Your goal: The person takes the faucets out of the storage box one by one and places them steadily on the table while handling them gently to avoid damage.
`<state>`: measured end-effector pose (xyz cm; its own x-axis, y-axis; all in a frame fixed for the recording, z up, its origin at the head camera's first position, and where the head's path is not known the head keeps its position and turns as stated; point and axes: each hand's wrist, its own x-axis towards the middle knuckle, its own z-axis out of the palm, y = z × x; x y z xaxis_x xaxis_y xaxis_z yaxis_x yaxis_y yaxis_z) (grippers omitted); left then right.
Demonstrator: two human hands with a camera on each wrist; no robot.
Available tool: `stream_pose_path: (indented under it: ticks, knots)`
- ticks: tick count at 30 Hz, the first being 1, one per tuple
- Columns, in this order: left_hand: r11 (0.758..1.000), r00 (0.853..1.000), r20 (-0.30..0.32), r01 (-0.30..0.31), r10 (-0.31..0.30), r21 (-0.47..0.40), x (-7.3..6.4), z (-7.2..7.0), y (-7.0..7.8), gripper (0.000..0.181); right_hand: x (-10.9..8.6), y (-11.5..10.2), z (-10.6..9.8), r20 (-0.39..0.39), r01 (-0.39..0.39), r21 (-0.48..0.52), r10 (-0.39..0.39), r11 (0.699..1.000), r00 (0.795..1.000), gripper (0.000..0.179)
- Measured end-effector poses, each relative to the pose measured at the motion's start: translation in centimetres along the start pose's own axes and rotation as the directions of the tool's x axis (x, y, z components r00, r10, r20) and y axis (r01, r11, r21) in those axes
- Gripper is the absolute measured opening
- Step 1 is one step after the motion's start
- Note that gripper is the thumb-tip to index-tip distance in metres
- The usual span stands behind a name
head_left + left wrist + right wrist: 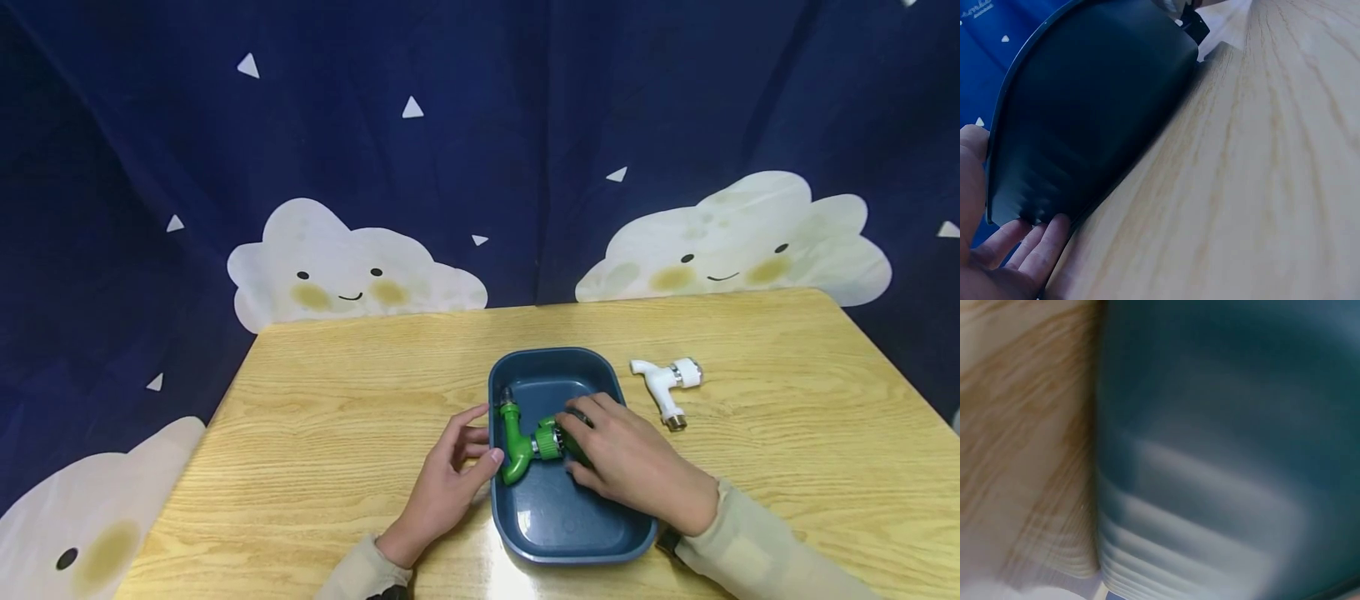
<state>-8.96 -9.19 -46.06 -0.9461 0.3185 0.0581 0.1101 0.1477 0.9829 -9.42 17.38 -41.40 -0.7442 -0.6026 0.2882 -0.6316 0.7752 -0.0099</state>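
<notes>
A deep blue plastic tray (570,533) stands on the table. My left hand (450,479) holds its left side, thumb at the rim and fingers against the outer wall; the left wrist view shows the fingers (1044,250) low on that wall. Inside, along the left, lies a green tap (516,442) with a metal threaded end and a ribbed green knob. My right hand (630,458) reaches over the right rim, fingers curled round a dark green thing (576,450) beside that knob, mostly hidden under the hand. In the right wrist view only the blurred tray wall (1210,475) shows.
A white tap (662,387) with a brass threaded end lies on the wooden table (360,392), right of the tray. Behind the table hangs a dark blue curtain (480,150) with clouds and white triangles.
</notes>
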Motion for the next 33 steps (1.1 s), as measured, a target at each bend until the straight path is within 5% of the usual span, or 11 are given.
stream_pose_path:
  ticks: [33]
  knots:
    - [1.000, 1.000, 0.004, -0.008, 0.008, 0.014, 0.07, -0.08, -0.22, 0.060, -0.05, -0.24, 0.42, 0.054, -0.030, -0.136, 0.038, 0.990, 0.998, 0.063]
